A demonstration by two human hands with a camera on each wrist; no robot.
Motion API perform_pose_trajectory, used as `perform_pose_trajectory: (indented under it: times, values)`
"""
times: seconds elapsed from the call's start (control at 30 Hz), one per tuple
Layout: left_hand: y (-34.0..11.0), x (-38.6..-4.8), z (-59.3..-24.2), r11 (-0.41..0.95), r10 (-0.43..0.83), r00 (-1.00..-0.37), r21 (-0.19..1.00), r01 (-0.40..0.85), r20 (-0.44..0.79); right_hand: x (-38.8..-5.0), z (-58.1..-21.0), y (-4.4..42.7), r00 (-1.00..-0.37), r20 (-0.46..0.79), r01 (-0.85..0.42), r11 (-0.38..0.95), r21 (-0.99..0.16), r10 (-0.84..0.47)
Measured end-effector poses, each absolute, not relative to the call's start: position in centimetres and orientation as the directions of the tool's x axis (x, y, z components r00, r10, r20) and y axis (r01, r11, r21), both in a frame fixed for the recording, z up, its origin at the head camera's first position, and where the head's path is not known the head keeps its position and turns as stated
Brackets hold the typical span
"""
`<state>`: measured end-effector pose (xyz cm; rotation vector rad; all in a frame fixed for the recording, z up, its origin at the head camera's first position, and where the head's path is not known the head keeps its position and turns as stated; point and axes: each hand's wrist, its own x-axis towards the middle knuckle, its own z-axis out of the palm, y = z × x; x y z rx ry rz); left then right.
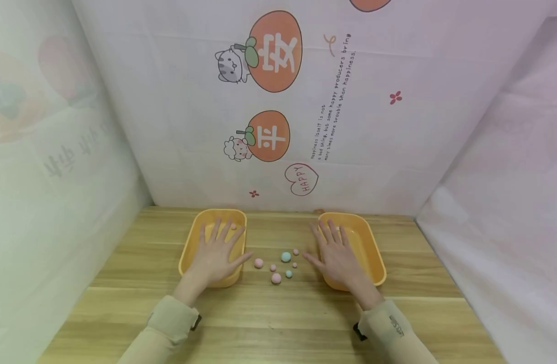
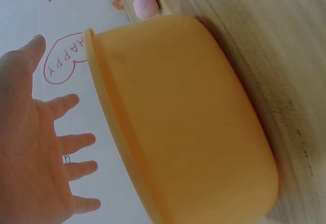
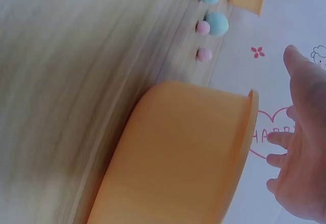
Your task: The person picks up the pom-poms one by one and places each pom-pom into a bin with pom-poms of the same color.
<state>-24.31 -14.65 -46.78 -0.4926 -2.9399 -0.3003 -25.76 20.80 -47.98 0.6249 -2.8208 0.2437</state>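
My left hand [image 1: 216, 257] hovers over the left yellow tub [image 1: 185, 253], fingers spread and straight, holding nothing. A small pink ball [image 1: 233, 226] shows inside that tub between the fingers. Above the inner side of the right yellow tub [image 1: 371, 253] hangs my right hand [image 1: 337, 258], its fingers also spread, with nothing in it. Both wrist views show the palms apart from the tub rims. Between the tubs several small balls lie on the table, among them a larger blue ball [image 1: 285, 257], a smaller blue ball [image 1: 289, 274] and a pink ball [image 1: 275, 278].
The wooden table [image 1: 278, 323] ends at a white printed cloth [image 1: 360, 187] hanging behind it. White cloth walls also stand at the left [image 1: 55, 202] and right [image 1: 501, 227]. Another pink ball [image 1: 258, 263] lies near the left thumb.
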Motion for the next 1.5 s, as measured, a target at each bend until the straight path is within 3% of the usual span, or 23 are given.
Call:
perform_pose_trajectory:
  times: [0.3, 0.83, 1.3, 1.5]
  values:
    - [-16.0, -23.3, -47.7, 0.924, 0.273, -0.937, 0.211, 0.318, 0.215, -25.0, -48.4, 19.7, -0.873, 0.245, -0.460, 0.879, -0.127, -0.421]
    - [-20.1, -21.1, -48.7, 0.931, 0.198, -0.966, 0.276, 0.239, 0.167, -24.2, -49.1, 17.5, -0.845, 0.212, -0.530, 0.821, -0.210, -0.491]
    - [-22.5, -20.5, -50.9, 0.932, 0.162, -0.978, 0.305, 0.196, 0.132, -22.9, -49.9, 15.6, -0.865, 0.152, -0.467, 0.655, -0.594, -0.478]
    - [-22.7, -20.5, -51.0, 0.925, 0.175, -0.976, 0.317, 0.208, 0.128, -22.7, -51.0, 15.0, -0.857, 0.176, -0.461, 0.566, -0.684, -0.485]
